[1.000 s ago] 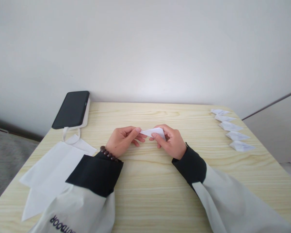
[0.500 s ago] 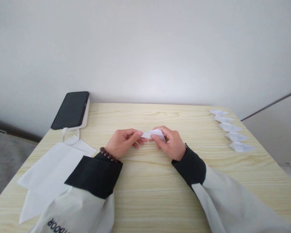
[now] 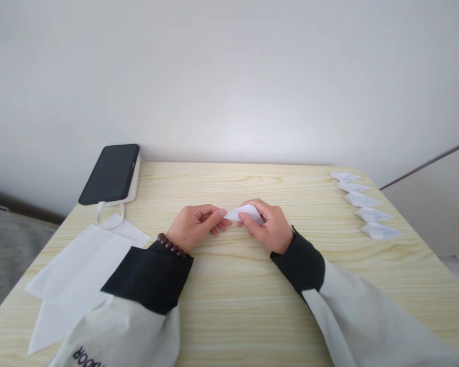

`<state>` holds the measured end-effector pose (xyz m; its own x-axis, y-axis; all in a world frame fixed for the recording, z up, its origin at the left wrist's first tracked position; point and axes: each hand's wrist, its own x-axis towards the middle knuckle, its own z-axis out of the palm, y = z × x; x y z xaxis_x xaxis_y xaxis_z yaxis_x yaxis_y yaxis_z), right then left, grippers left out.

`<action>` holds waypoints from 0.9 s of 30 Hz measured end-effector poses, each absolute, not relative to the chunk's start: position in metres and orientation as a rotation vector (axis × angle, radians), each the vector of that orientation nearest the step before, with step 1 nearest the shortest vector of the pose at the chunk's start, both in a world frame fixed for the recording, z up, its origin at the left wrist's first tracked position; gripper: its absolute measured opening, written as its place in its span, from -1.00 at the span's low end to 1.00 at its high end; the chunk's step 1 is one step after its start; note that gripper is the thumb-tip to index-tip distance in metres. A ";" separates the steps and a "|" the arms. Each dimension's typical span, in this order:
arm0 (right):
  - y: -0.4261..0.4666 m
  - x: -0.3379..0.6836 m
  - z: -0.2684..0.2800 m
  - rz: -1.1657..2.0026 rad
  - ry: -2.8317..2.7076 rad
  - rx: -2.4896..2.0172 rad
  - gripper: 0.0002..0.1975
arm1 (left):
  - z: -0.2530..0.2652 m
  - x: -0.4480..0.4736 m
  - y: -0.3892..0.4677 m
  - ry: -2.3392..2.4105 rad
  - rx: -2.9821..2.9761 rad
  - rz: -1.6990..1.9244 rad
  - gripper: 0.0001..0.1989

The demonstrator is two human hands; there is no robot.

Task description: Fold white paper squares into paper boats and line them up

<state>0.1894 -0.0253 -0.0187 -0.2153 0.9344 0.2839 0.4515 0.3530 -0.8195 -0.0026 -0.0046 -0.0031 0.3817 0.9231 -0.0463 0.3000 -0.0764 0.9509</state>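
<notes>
A small piece of folded white paper (image 3: 245,211) is held between my two hands above the middle of the table. My left hand (image 3: 199,223) pinches its pointed left tip between thumb and fingers. At the wider right end, my right hand (image 3: 265,224) grips the paper, with the thumb on top and the fingers behind it. The fingers of the right hand partly hide that end. Over at the right side, several folded white paper pieces (image 3: 380,231) lie in a column, each with pointed ends.
White paper sheets (image 3: 72,275) overlap on the left of the wooden table (image 3: 237,306), partly under my left sleeve. Behind them a black-topped device (image 3: 110,173) with a white cable loop (image 3: 115,221) stands at the back left corner. A white wall (image 3: 229,81) rises behind the table.
The folded paper has turned slightly in my fingers, and its left end now looks more pointed. Both hands stay in nearly the same place.
</notes>
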 end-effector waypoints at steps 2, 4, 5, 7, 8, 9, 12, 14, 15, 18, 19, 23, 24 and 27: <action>-0.025 0.189 -0.019 0.771 -1.819 -1.221 -0.85 | -0.002 -0.002 -0.005 1.109 1.606 0.746 -0.70; -0.025 0.189 -0.018 0.777 -1.818 -1.226 -0.85 | -0.001 -0.002 -0.005 1.108 1.604 0.745 -0.71; -0.025 0.189 -0.018 0.782 -1.817 -1.225 -0.85 | -0.001 -0.002 -0.005 1.110 1.603 0.745 -0.71; -0.025 0.189 -0.017 0.787 -1.814 -1.224 -0.85 | -0.002 -0.002 -0.005 1.113 1.605 0.743 -0.70; -0.025 0.188 -0.017 0.786 -1.812 -1.225 -0.85 | -0.002 -0.002 -0.005 1.114 1.611 0.742 -0.69; -0.025 0.188 -0.017 0.782 -1.809 -1.225 -0.85 | -0.003 -0.002 -0.004 1.116 1.617 0.745 -0.68; -0.026 0.188 -0.017 0.771 -1.809 -1.225 -0.85 | -0.005 -0.002 -0.004 1.130 1.624 0.752 -0.61; -0.026 0.189 -0.017 0.768 -1.814 -1.229 -0.84 | -0.006 -0.002 -0.004 1.137 1.613 0.748 -0.58; -0.026 0.189 -0.017 0.768 -1.814 -1.234 -0.84 | -0.007 -0.002 -0.004 1.138 1.604 0.743 -0.58; -0.026 0.189 -0.018 0.764 -1.814 -1.242 -0.84 | -0.006 -0.002 -0.004 1.138 1.579 0.729 -0.61; -0.026 0.189 -0.018 0.765 -1.813 -1.239 -0.84 | -0.005 -0.002 -0.004 1.138 1.570 0.729 -0.62; -0.026 0.189 -0.018 0.781 -1.807 -1.220 -0.84 | -0.002 -0.001 -0.004 1.133 1.557 0.725 -0.67; -0.026 0.189 -0.018 0.778 -1.807 -1.222 -0.84 | -0.002 -0.001 -0.004 1.129 1.562 0.721 -0.68; -0.025 0.189 -0.018 0.741 -1.824 -1.241 -0.84 | -0.003 -0.002 -0.004 1.126 1.593 0.711 -0.70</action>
